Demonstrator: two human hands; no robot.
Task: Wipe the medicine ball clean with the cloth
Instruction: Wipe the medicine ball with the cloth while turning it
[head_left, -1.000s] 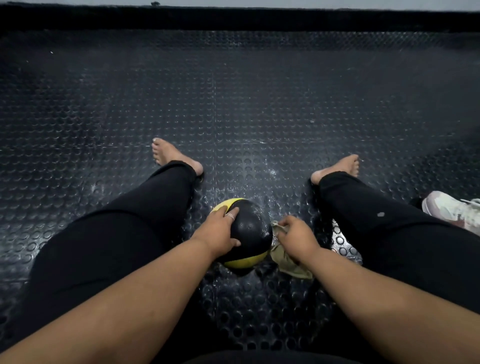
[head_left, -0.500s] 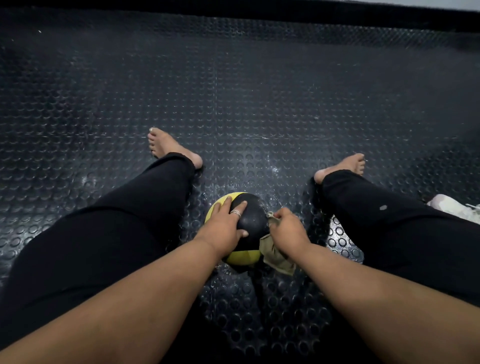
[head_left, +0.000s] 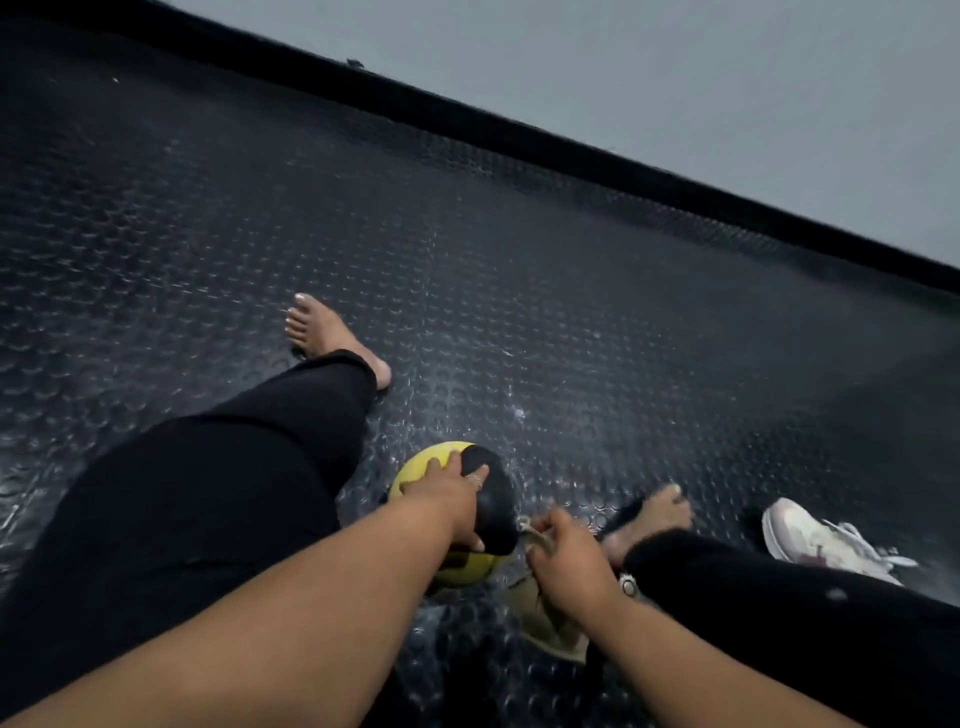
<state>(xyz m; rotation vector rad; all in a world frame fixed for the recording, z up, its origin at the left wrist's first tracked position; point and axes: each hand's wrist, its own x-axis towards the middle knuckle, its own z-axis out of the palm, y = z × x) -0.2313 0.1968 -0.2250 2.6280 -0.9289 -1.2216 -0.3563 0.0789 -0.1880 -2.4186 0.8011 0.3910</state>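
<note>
A: What's the setting?

B: A black rubber floor (head_left: 519, 260) with raised round studs, running to a dark skirting strip and a pale grey wall (head_left: 727, 104) at the far side. The whole view is tilted and a little blurred.

A: And the ball?

B: The medicine ball (head_left: 452, 506) sits on the floor between the person's legs, near the lower middle. It is yellow and black: a yellow patch at the far left, a glossy black panel across the right side, more yellow with dark markings low down toward the near side.

A: What are the hands doing?

B: The left hand (head_left: 452, 501) lies over the top of the ball with fingers spread and curved round it; a ring shows on one finger. The right hand (head_left: 563, 558) is just right of the ball, fingers curled, gripping a pale olive cloth (head_left: 545, 616). The cloth hangs down under the hand toward the floor. Whether it touches the ball, I can't tell.

A: Anything else?

B: Bare feet, black trousers, and a white shoe (head_left: 821, 540) lying on the floor at the right.
</note>
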